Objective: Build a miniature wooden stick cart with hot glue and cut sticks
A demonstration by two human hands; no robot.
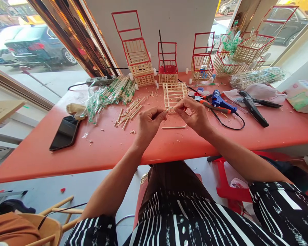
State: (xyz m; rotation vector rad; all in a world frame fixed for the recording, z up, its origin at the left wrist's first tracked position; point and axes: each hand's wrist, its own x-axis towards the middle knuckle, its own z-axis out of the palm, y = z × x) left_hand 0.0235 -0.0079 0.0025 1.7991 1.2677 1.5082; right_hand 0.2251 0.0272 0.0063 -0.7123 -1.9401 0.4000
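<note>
My left hand (149, 123) and my right hand (194, 115) meet over the red table (97, 150), both pinched on a thin wooden stick (168, 109) held between them. Just behind the fingers lies a flat lattice of glued sticks (174, 93). A single loose stick (173, 127) rests on the table under my hands. A pile of cut sticks (129, 113) lies to the left of my left hand.
A black phone (65, 132) lies at the left. Wrapped chopsticks (110, 94) sit behind it. A blue glue gun (219, 101) and a black glue gun (252, 106) lie at the right. Stick baskets with red frames (140, 58) line the back edge. A red stool (227, 184) stands below.
</note>
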